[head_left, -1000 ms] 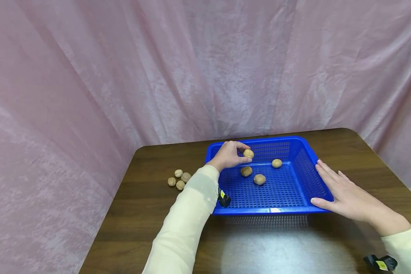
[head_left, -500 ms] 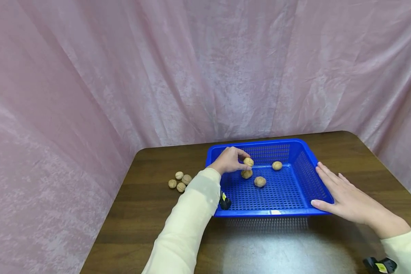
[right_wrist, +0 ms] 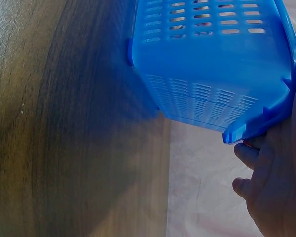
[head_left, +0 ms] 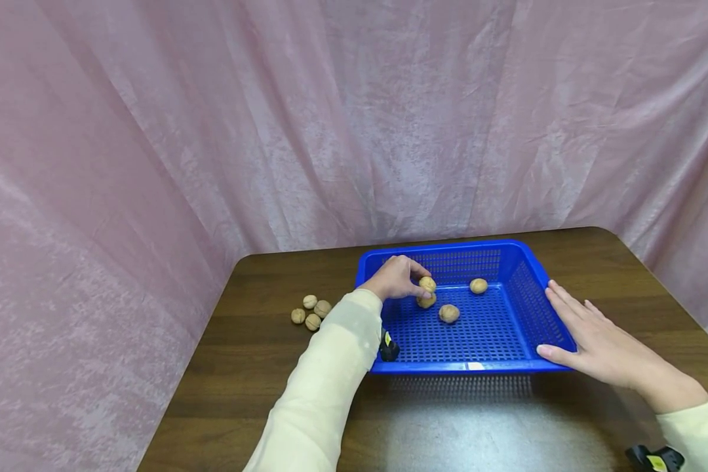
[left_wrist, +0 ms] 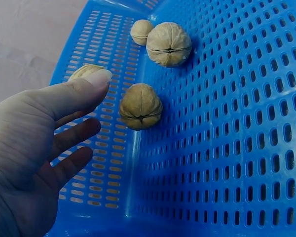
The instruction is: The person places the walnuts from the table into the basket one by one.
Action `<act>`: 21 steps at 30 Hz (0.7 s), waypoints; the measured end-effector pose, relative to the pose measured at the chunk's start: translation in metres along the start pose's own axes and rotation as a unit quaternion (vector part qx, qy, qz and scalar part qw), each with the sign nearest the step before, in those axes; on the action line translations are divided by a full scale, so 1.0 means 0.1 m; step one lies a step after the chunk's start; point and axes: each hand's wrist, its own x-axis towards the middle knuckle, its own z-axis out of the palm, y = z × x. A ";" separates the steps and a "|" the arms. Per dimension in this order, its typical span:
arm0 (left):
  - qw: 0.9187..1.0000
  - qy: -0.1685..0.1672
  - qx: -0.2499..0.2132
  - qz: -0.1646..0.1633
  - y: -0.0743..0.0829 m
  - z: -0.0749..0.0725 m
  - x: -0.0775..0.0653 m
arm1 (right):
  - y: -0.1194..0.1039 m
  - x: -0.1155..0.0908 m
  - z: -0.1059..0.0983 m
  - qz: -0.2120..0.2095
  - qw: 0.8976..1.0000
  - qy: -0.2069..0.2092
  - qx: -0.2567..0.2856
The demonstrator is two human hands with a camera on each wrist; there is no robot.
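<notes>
My left hand point(head_left: 394, 278) reaches over the left part of the blue plastic basket point(head_left: 425, 368). Between its thumb and fingers it pinches a walnut point(head_left: 427, 284), low inside the basket by the back wall. In the left wrist view the thumb point(left_wrist: 79, 94) covers most of that walnut point(left_wrist: 83, 71). Another walnut point(head_left: 427, 301) lies on the basket floor just in front of it. Two more walnuts, a near one point(head_left: 449, 313) and a far one point(head_left: 478, 286), rest further right. My right hand point(head_left: 602, 344) lies with extended fingers along the basket's right rim.
Left of the basket several loose walnuts point(head_left: 313, 322) sit grouped on the brown wooden table point(head_left: 242, 367), close to my left sleeve point(head_left: 318, 380). A pink curtain point(head_left: 354, 131) hangs behind the table's back edge.
My left hand has lowered the pinched walnut further into the basket, towards the walnut in front of it. The right hand has stayed on the rim.
</notes>
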 end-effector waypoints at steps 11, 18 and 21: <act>1.000 -0.013 0.024 0.003 0.00 -0.01 0.00 | 0.02 0.00 0.01 -0.014 1.000 0.009 0.000; 1.000 -0.017 0.007 -0.013 0.02 -0.02 -0.02 | 0.02 0.00 0.00 -0.011 1.000 0.008 0.004; 1.000 -0.017 0.005 -0.016 0.03 -0.02 -0.02 | 0.02 0.00 0.00 -0.010 1.000 0.007 0.004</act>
